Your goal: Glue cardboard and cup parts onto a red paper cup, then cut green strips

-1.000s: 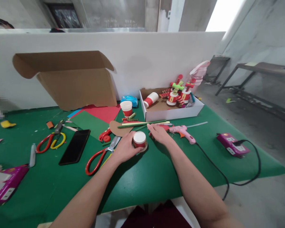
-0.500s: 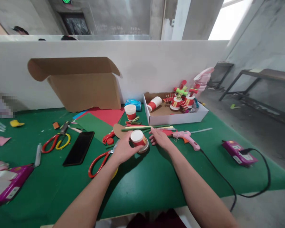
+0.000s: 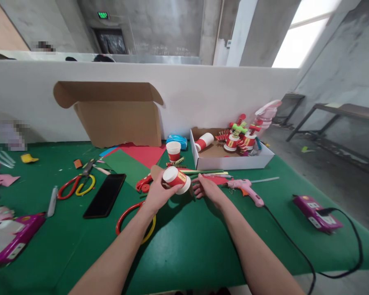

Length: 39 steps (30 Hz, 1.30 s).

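Left grip (image 3: 158, 194) wrapped round a red-and-white paper cup (image 3: 176, 179) tilted on its side above the green counter (image 3: 187, 241), right grip (image 3: 207, 189) spread loose just beside the cup, red scissors (image 3: 126, 213) under the left forearm, pink glue gun (image 3: 246, 189) near the right, black phone (image 3: 105, 195) further left

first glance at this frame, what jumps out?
At centre, the left hand holds a red-and-white paper cup tilted above the green table, with the right hand close beside it. Behind them to the right, a white box holds colourful cup figures. A pink glue gun lies right of the hands.
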Motion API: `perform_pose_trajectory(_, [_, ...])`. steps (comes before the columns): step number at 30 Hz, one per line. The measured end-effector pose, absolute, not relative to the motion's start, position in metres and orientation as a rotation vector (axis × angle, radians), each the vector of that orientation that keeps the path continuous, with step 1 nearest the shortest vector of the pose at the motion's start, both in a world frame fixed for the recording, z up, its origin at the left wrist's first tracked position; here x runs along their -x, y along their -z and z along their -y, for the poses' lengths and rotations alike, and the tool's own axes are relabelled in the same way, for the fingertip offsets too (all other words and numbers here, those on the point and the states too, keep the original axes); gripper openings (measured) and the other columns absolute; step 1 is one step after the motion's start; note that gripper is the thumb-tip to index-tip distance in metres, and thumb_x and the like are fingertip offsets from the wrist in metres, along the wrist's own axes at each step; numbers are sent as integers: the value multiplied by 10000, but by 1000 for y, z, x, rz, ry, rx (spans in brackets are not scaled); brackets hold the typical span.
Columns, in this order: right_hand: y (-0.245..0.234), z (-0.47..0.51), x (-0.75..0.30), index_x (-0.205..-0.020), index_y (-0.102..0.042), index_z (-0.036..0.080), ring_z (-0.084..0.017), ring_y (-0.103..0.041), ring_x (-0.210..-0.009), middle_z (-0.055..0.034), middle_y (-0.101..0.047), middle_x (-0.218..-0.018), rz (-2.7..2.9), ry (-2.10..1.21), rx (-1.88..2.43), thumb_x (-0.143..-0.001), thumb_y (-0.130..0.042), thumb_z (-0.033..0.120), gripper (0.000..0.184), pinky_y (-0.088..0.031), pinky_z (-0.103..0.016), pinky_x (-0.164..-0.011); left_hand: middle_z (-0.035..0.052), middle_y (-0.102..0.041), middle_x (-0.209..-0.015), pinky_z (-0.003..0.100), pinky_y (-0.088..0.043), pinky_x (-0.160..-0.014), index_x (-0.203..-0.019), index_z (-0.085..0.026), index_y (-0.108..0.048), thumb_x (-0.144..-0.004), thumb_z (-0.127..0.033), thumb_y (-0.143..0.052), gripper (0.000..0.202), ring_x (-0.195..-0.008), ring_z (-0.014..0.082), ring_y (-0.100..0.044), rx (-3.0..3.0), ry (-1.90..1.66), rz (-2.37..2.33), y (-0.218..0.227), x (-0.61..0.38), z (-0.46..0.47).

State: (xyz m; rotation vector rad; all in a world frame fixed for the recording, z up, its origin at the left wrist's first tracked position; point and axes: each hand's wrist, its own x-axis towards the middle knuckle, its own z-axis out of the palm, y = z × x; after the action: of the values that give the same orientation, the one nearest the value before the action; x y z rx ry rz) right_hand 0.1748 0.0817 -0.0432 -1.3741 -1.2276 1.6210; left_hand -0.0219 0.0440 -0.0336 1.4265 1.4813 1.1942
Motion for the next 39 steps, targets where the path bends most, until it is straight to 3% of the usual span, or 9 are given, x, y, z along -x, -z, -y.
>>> perform_pose_trajectory(10, [28,-63,-157,-949,-664,110,-151,-695,-670,-98,-714,-767,926,-2060,1021,-1039,-197,466,595,-576,-282,-702,64,-691,-1089,359,-558,-822,-1209,-202,-533,-717,-438,-724,579,-957,225,-670,-1497,-1262,-1457,29,20,-39])
perform_pose_trajectory(16, [30,-63,-156,-1061,-649,116,-166,-715,-800,-109,-750,-885,842,-2084,815,-1016,-420,348,329,-567,-363,-849,58,-680,-1050,385,-529,-881,-1197,-189,-560,-639,-424,-790,648,-1003,248,-645,-1402,-1374,-1386,23,22,-34])
perform_pose_trajectory(20, [26,-61,-157,-1032,-661,125,-172,-718,-814,-99,-753,-864,871,-2065,745,-973,-525,339,261,-580,-341,-813,60,-678,-1058,374,-525,-881,-1167,-188,-558,-601,-411,-810,659,-990,237,-645,-1277,-1407,-1291,17,19,-33])
perform_pose_trajectory(25, [26,-61,-156,-1017,-676,125,-168,-719,-783,-99,-755,-863,850,-2083,771,-987,-493,362,301,-585,-324,-776,63,-677,-1064,373,-515,-898,-1152,-183,-562,-602,-410,-816,648,-1003,237,-640,-1272,-1398,-1283,19,19,-35])
perform_pose_trajectory(31, [27,-63,-157,-1008,-692,122,-174,-707,-811,-111,-745,-920,847,-2101,811,-986,-420,513,477,-565,-351,-842,70,-648,-1118,377,-509,-913,-1173,-186,-551,-659,-402,-786,605,-1047,243,-623,-1485,-1371,-1343,27,23,-36])
perform_pose_trajectory(36, [24,-60,-156,-1058,-688,160,-211,-685,-916,-108,-731,-1012,973,-1992,788,-855,-576,630,524,-537,-409,-900,74,-645,-1138,376,-498,-927,-1175,-188,-546,-702,-358,-758,545,-1062,238,-617,-1779,-1414,-1375,28,19,-33])
perform_pose_trajectory(39, [22,-58,-157,-1044,-675,179,-226,-664,-979,-88,-718,-1044,1117,-1866,799,-714,-748,594,535,-521,-411,-915,90,-650,-1150,382,-498,-906,-1195,-198,-554,-745,-343,-743,509,-1050,240,-612,-1993,-1444,-1368,28,18,-29])
